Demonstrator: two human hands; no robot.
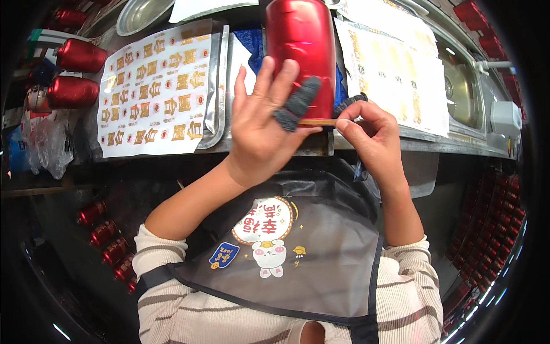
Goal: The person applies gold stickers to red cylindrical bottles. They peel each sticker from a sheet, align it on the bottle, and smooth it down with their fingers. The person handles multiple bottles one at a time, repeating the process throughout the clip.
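Observation:
A glossy red metallic bottle-shaped container (301, 43) lies at the far middle, its near end toward me. My left hand (256, 129) is spread flat against its left side, fingers stretched out, a dark grey sleeve (298, 103) on the index finger. With thumb and index finger, my right hand (375, 135) pinches the right end of a thin gold-brown strip (318, 122). That strip runs across the container's near end to my left index finger. Another dark ribbed sleeve (350, 102) shows on a right-hand finger. Blue cloth (250, 46) lies beneath the container.
A sheet of gold-lettered decals (154, 92) lies on a metal tray (220, 109) at left; more decal sheets (392, 69) lie at right, beside a metal basin (461, 83). Red containers (74, 92) stand far left. Others line both sides below the worktop. A plastic bag (51, 140) hangs at left.

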